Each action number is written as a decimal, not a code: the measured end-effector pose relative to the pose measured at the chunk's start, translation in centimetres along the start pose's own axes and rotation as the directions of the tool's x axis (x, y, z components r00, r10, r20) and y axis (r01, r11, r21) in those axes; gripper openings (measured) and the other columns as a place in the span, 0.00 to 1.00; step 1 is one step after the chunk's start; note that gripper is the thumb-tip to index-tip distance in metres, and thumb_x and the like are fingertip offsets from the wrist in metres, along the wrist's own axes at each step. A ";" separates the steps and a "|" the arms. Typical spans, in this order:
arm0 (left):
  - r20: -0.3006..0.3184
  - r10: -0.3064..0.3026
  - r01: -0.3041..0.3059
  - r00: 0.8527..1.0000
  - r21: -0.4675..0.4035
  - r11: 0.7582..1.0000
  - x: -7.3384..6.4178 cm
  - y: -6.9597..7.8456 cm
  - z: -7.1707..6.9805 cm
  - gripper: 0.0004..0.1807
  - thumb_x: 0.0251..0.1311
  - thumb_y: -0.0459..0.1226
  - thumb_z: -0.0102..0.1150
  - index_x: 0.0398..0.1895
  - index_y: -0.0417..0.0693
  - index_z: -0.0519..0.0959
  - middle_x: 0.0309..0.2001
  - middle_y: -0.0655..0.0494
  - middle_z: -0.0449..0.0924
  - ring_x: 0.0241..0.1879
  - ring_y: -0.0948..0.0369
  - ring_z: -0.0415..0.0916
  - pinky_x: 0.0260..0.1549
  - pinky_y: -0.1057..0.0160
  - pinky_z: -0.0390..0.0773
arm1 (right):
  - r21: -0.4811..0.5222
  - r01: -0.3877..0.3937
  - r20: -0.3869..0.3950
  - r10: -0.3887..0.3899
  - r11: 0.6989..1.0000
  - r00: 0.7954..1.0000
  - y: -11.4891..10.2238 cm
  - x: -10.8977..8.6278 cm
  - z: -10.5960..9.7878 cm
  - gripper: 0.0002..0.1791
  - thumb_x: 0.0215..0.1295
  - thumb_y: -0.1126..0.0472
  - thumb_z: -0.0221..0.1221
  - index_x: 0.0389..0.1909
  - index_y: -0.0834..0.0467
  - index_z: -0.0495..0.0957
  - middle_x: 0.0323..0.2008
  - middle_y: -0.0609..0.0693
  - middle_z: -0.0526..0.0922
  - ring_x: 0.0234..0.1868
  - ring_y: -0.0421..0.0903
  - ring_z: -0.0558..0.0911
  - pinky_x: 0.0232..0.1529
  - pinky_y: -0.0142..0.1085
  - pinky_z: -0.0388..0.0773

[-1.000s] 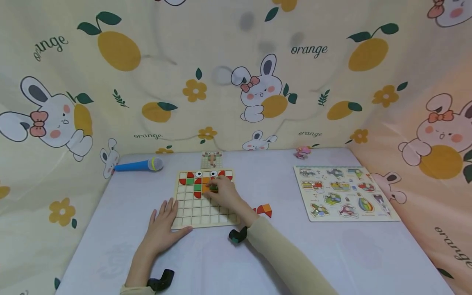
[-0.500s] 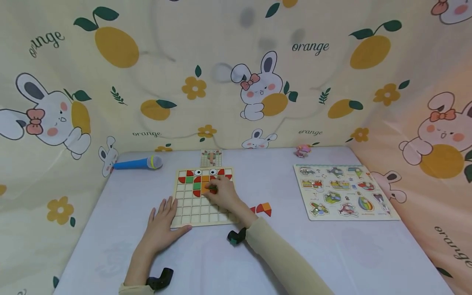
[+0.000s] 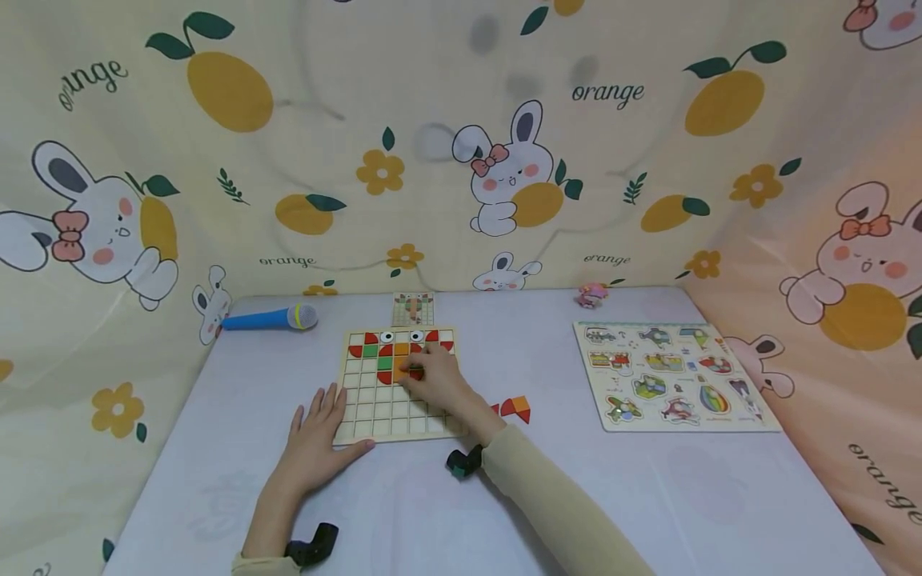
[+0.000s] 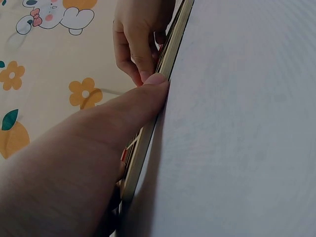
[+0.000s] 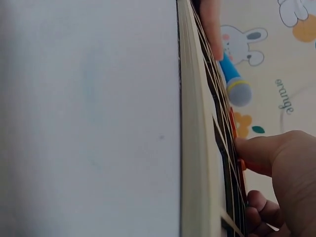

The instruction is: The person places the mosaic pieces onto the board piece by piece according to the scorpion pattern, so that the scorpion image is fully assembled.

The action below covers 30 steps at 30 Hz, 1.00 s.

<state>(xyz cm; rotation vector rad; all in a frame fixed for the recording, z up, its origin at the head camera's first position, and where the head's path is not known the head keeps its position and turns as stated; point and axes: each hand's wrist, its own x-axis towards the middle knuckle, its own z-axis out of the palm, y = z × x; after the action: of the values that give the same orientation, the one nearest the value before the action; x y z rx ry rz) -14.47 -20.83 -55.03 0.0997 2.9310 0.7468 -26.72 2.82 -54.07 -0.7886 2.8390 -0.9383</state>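
Note:
A pale wooden grid board (image 3: 389,412) lies on the table, its upper cells filled with red, green and orange tiles and two round eye tiles. My left hand (image 3: 317,440) rests at its left near corner, fingers spread along the left side, thumb (image 4: 155,81) against the near edge. My right hand (image 3: 435,380) reaches over the board with curled fingers. Its thumb and fingertips pinch a small tile at the middle of the pattern, mostly hidden by the fingers. In the right wrist view the thumb (image 5: 252,150) touches the tiles beside an orange edge.
Loose red and orange tiles (image 3: 516,410) lie right of the board. A small pattern card (image 3: 414,309) sits behind it. A blue toy microphone (image 3: 270,320) is at back left, a pink figurine (image 3: 591,296) at back right, and a picture puzzle board (image 3: 677,380) on the right.
The right fingers shift slightly over the same cells, and a dark green patch seen beneath them earlier now looks red. The left hand stays put. The head view tilted a little.

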 end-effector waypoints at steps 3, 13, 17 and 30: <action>0.008 -0.002 0.002 1.000 0.003 1.000 0.0 0.0 0.1 0.65 0.60 0.73 0.61 0.85 0.36 0.51 0.85 0.37 0.43 0.85 0.37 0.34 0.78 0.28 0.32 | -0.031 0.007 -0.006 -0.008 0.999 1.000 -0.2 -0.1 0.0 0.10 0.72 0.50 0.68 0.48 0.49 0.90 0.41 0.51 0.78 0.40 0.45 0.71 0.41 0.36 0.66; 0.022 -0.008 0.008 1.000 0.011 1.000 0.0 0.2 -0.3 0.65 0.60 0.72 0.61 0.84 0.36 0.51 0.85 0.36 0.43 0.85 0.36 0.34 0.78 0.27 0.32 | -0.085 -0.037 -0.023 0.035 0.996 0.999 -1.1 -0.4 0.1 0.09 0.73 0.50 0.66 0.47 0.47 0.90 0.40 0.50 0.79 0.43 0.48 0.72 0.41 0.38 0.67; 0.017 -0.002 0.002 1.000 0.004 1.000 0.1 0.0 0.0 0.65 0.60 0.72 0.61 0.84 0.36 0.51 0.85 0.36 0.43 0.85 0.36 0.34 0.78 0.28 0.32 | -0.108 -0.061 0.026 0.064 0.992 0.998 -1.3 -0.5 -0.4 0.13 0.74 0.49 0.64 0.54 0.47 0.88 0.51 0.53 0.82 0.52 0.51 0.76 0.53 0.47 0.73; 0.013 -0.021 0.021 1.000 0.003 1.000 0.1 0.1 0.1 0.67 0.59 0.73 0.62 0.85 0.36 0.49 0.85 0.37 0.41 0.85 0.37 0.32 0.79 0.29 0.30 | 0.113 -0.151 -0.032 0.155 0.982 0.987 4.4 -5.3 -7.9 0.18 0.73 0.54 0.67 0.57 0.58 0.85 0.53 0.58 0.83 0.56 0.57 0.81 0.59 0.56 0.78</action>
<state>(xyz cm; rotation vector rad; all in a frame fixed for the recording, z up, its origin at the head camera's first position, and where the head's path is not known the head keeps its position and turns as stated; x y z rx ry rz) -14.56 -20.72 -55.10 0.0738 2.9168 0.7356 -25.67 12.67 -50.71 -0.5370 2.8036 -1.0875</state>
